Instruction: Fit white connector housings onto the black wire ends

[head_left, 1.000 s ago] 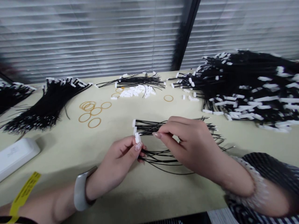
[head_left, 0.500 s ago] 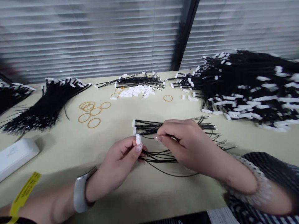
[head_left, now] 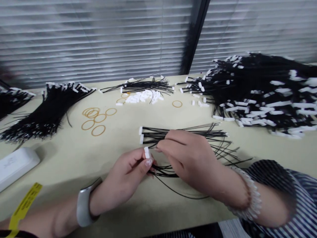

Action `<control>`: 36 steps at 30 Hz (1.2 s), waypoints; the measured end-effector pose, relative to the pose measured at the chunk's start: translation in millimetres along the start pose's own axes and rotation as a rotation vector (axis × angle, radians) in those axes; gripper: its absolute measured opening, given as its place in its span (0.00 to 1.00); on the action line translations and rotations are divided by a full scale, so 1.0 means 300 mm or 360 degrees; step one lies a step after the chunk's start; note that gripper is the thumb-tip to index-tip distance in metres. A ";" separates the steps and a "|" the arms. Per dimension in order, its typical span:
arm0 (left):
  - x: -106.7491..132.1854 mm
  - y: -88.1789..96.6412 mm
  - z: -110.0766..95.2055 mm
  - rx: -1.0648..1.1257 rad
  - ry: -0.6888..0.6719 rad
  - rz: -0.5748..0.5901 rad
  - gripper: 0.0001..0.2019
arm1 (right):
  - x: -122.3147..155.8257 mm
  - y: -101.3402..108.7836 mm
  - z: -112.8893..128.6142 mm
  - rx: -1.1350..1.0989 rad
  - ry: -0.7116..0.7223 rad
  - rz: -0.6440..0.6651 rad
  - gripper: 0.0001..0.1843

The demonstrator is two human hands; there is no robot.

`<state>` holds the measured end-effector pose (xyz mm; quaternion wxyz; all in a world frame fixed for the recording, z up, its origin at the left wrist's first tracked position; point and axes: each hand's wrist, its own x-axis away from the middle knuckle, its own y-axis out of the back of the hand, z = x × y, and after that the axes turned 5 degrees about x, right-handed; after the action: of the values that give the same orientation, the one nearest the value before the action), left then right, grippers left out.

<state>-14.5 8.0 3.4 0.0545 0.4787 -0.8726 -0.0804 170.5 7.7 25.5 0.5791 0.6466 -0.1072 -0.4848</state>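
Observation:
My left hand (head_left: 128, 172) pinches a small white connector (head_left: 147, 152) between thumb and fingertips, just in front of me on the table (head_left: 74, 158). My right hand (head_left: 185, 155) is closed in a pinch on a thin black wire, its fingertips right at the connector. Loose black wires (head_left: 173, 170) trail under both hands. Just behind them lies a small bundle of black wires (head_left: 183, 133) with white connectors at its left end.
A big heap of finished black wires with white connectors (head_left: 262, 92) fills the right. More bundles (head_left: 49, 109) lie at the left. Rubber bands (head_left: 95, 117), loose white connectors (head_left: 142, 97) and another wire bunch sit at the back. A white case (head_left: 15, 167) lies at the left.
My right hand has moved left and nearer, bringing its fingertips up to the connector in my left hand. The left hand has barely moved.

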 end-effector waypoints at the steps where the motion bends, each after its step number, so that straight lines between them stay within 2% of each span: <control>1: 0.001 0.000 -0.001 -0.0014 -0.0007 0.0005 0.12 | 0.001 -0.002 0.001 0.0020 0.0033 -0.0013 0.12; 7: -0.005 -0.008 -0.014 0.0008 -0.0012 -0.0048 0.13 | -0.010 0.002 -0.005 0.0080 0.0081 -0.0037 0.11; 12: -0.021 -0.010 -0.007 0.0256 0.0088 -0.0324 0.12 | -0.014 0.062 -0.024 0.0044 0.0042 -0.0363 0.09; 14: -0.024 -0.008 0.003 0.0329 0.0135 -0.0399 0.13 | -0.007 0.080 -0.027 -0.0031 0.0084 -0.0281 0.10; 17: -0.024 -0.003 0.021 0.0387 0.0184 -0.0458 0.13 | 0.004 0.078 -0.025 -0.0029 0.0164 0.0006 0.15; 21: -0.022 0.003 0.038 0.0440 0.0194 -0.0452 0.12 | 0.007 0.049 -0.021 0.0055 0.0076 0.0249 0.16; 25: -0.024 0.004 0.033 0.0461 0.0230 -0.0436 0.13 | 0.002 0.027 -0.020 -0.0021 0.0016 0.0438 0.15; 29: -0.025 0.003 0.019 0.0377 0.0225 -0.0421 0.14 | 0.000 0.010 -0.009 -0.0024 0.0040 0.0429 0.14; 34: -0.024 0.003 0.017 0.0303 0.0209 -0.0401 0.14 | 0.000 -0.003 0.006 0.0091 -0.0080 0.0446 0.12; 36: -0.025 0.002 0.018 0.0303 0.0203 -0.0373 0.14 | -0.001 -0.008 0.007 0.0100 -0.0037 0.0401 0.14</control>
<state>-12.0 15.0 -1.8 0.0544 0.5843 -0.8092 0.0273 167.7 7.4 23.8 0.6136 0.6401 -0.2094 -0.4123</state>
